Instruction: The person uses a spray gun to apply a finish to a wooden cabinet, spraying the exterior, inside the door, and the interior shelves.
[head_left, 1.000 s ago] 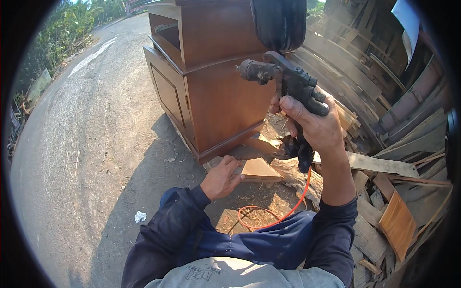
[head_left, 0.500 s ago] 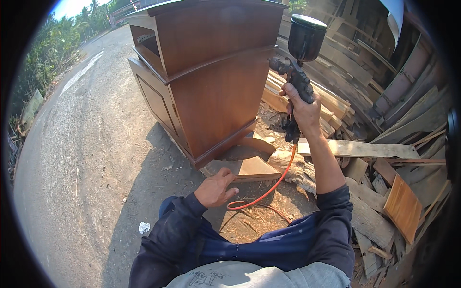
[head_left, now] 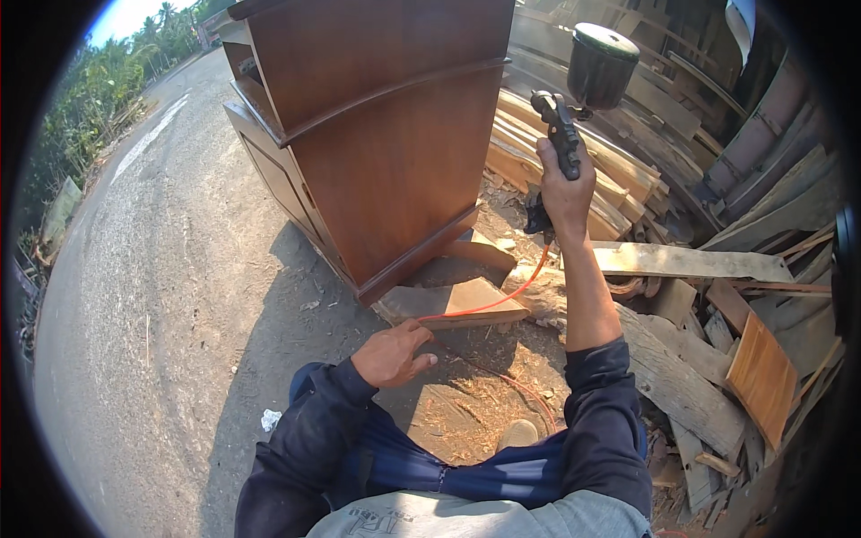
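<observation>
A black spray gun with a dark cup on top is gripped in my right hand, raised at the right of the cabinet. From its lower end an orange air hose runs down to my left hand. The left hand's fingers are curled over the hose in front of my lap; the thumb sticks out apart. Ahead stands a brown wooden cabinet, its plain side panel facing me and a panelled door on its left side. A board lies at the cabinet's foot.
Stacked timber and scattered planks fill the right side, with an orange-brown panel leaning there. Past the cabinet's left runs a road edged with greenery. Wood shavings cover the ground by my foot.
My right hand has turned the spray gun, and its cup has shifted right. The hose's loop has risen to my left hand's fingers. The cabinet appears slightly further left.
</observation>
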Available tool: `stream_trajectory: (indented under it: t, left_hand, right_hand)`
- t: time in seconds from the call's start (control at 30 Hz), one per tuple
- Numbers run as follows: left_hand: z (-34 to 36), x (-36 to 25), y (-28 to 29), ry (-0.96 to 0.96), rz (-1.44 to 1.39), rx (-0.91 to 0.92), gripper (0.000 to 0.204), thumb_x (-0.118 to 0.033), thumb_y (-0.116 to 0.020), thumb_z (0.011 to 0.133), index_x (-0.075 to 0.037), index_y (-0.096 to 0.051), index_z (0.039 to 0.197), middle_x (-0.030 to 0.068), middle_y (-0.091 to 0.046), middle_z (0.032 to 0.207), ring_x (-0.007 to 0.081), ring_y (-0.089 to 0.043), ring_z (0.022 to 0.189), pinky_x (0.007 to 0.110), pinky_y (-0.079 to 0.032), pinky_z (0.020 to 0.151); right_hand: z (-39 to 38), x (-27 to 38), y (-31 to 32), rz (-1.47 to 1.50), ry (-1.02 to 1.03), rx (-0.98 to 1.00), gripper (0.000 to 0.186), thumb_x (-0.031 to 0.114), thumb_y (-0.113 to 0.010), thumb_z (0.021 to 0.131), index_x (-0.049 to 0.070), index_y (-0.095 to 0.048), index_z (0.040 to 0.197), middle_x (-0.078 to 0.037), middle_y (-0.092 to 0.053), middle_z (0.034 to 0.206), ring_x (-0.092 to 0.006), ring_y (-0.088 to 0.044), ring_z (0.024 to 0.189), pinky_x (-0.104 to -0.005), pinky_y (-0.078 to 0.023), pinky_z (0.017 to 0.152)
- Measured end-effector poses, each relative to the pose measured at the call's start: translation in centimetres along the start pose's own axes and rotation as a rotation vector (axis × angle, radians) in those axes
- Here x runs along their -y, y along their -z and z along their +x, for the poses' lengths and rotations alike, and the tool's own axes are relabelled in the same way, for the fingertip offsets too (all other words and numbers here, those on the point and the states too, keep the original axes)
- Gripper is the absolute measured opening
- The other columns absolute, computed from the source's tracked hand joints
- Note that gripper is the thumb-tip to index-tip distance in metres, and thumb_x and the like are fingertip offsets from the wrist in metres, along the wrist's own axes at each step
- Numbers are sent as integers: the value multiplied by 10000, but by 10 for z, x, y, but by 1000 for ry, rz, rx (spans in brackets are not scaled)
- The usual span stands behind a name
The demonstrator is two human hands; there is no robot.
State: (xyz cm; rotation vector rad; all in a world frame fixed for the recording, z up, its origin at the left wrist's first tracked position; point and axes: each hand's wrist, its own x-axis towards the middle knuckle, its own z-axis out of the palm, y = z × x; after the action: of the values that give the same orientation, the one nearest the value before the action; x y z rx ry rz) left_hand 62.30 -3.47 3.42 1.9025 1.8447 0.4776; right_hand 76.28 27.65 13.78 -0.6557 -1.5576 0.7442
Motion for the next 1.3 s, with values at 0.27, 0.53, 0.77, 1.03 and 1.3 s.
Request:
stream_trajectory:
  t: [0.27, 0.53, 0.77, 1.03, 1.3]
  left_hand:
    - [10, -23, -33, 0, 41, 306, 400, -319, -673, 969, -15, -627, 1225, 202, -668, 1122, 409, -657, 1086, 489, -530, 930]
    - [30, -70, -96, -236, 187, 508, 418, -399, -668, 955, -5, -617, 1088, 190, -715, 917, 389, -725, 941, 516, -569, 794]
    - [39, -31, -128, -19, 221, 792, 390, -364, -676, 948, -8, -630, 1100, 180, -720, 963, 382, -720, 969, 518, -564, 813]
    - [37, -36, -112, -125, 257, 698, 448, -430, -607, 986, -15, -775, 1000, 182, -759, 945, 380, -735, 892, 539, -582, 740]
    - [37, -40, -107, 3, 191, 705, 368, -379, -697, 906, -50, -721, 1071, 163, -757, 923, 392, -734, 926, 498, -584, 786]
  right_hand:
    - [-63, 42, -21, 351, 17, 207, 326, 260, -792, 953, 6, -693, 1132, -30, -723, 836, -45, -556, 555, -213, -449, 497]
    - [-106, 74, -14, 794, -183, 566, 335, 191, -741, 975, -38, -662, 1206, -131, -733, 992, -92, -618, 666, -221, -473, 515]
    - [-86, 72, -9, 621, -201, 472, 297, 188, -781, 949, 0, -693, 1161, -75, -746, 949, -66, -586, 634, -217, -478, 562]
    - [-40, 18, -7, -26, 16, 150, 436, 226, -725, 995, 13, -637, 1365, -71, -727, 953, -106, -657, 803, -315, -524, 723]
    - [-24, -22, -5, -411, 150, -110, 488, 182, -700, 1006, -36, -571, 1423, -140, -728, 979, -156, -687, 816, -337, -545, 726]
